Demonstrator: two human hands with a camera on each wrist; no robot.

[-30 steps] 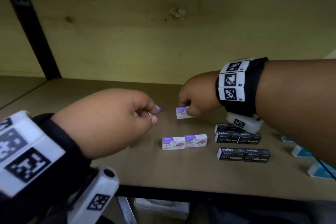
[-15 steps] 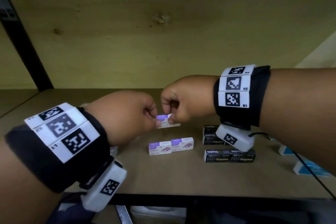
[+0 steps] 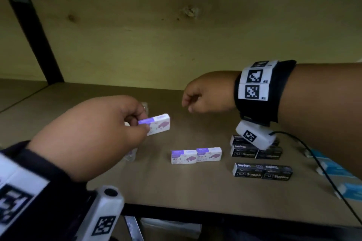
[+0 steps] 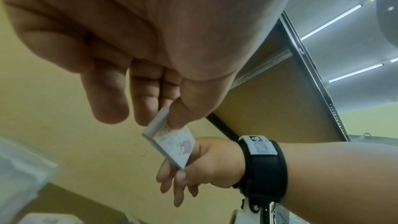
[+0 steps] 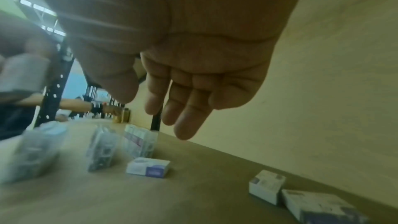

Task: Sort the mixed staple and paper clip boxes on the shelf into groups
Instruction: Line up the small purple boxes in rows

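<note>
Shelf [image 3: 176, 191]: a bare board with a pale wooden back wall, holding small boxes in clusters.

Left hand [image 3: 94, 131]: raised above the shelf, thumb and fingertips pinching one short end of a purple-and-white staple box [image 3: 156, 124]. The box is clear of the board and roughly level in the head view. The left wrist view shows the thumb [image 4: 185, 108] pressed on the printed face and the fingers behind the box [image 4: 172, 142].

Right hand [image 3: 205, 94]: hovering above the shelf behind the boxes, holding nothing. In the right wrist view its fingers [image 5: 183, 108] hang loosely downward, relaxed and slightly bent, touching nothing.

Pair of purple-and-white staple boxes [image 3: 196, 155]: lying side by side on the board, ends touching, in front of and below the held box.

Black staple boxes [image 3: 262, 171]: to the right of the purple pair. Two lie end to end near the front; more sit just behind them [image 3: 254, 151], partly hidden by the right wrist camera, so their count cannot be told.

Blue-and-white boxes [image 3: 337, 168]: at the far right of the shelf, blurred, a black cable [image 3: 317, 160] running across them.

Clear packets [image 5: 101, 147]: standing on the left part of the shelf, contents too blurred to identify.
</note>
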